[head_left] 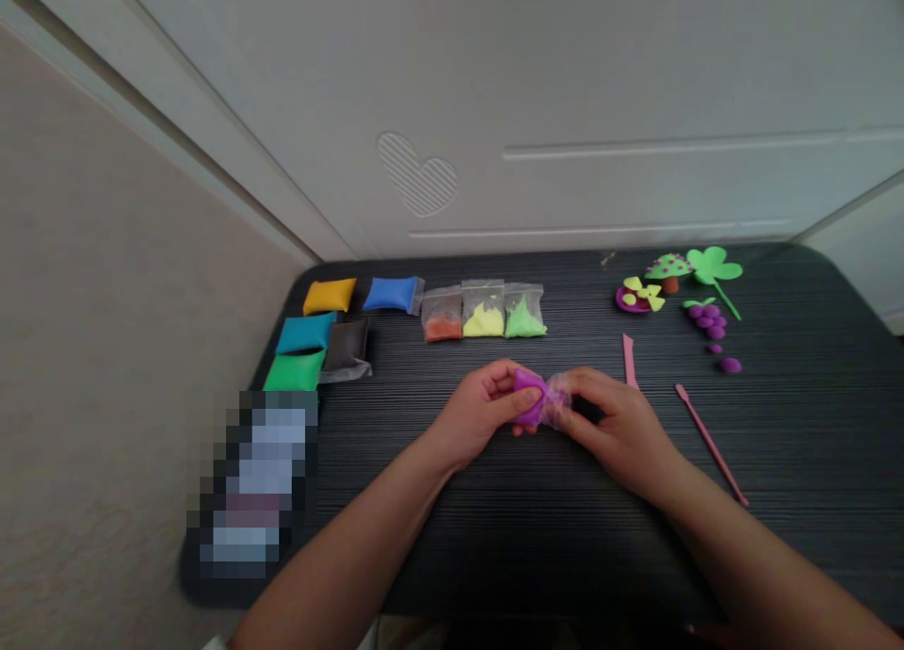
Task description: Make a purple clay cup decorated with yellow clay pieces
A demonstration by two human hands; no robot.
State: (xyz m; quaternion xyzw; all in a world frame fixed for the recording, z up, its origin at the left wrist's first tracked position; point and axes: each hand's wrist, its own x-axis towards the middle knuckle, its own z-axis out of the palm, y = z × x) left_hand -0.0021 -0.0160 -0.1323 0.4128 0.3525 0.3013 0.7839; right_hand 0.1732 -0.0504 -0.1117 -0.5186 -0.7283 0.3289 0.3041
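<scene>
Between my two hands, over the middle of the dark table, is a clear plastic bag of purple modelling clay point(528, 398). My left hand point(487, 400) grips the clay-filled end, thumb pressed on top. The fingers of my right hand point(607, 419) pinch the crumpled clear end of the bag. A pink modelling tool point(629, 360) lies just beyond my right hand, partly hidden by it. Another thin pink tool point(712, 445) rests to the right of that hand. Small bags of red-brown clay point(443, 328), yellow clay point(484, 320) and green clay point(524, 320) lie behind my left hand.
Packets of clay, among them orange point(329, 296), blue point(391, 294) and black point(346, 349), lie at the back left. Clay figures stand back right: a mushroom point(669, 269), a clover point(712, 266), purple grapes point(707, 319) and a purple dish point(631, 300). A white panel point(565, 188) rises behind the table.
</scene>
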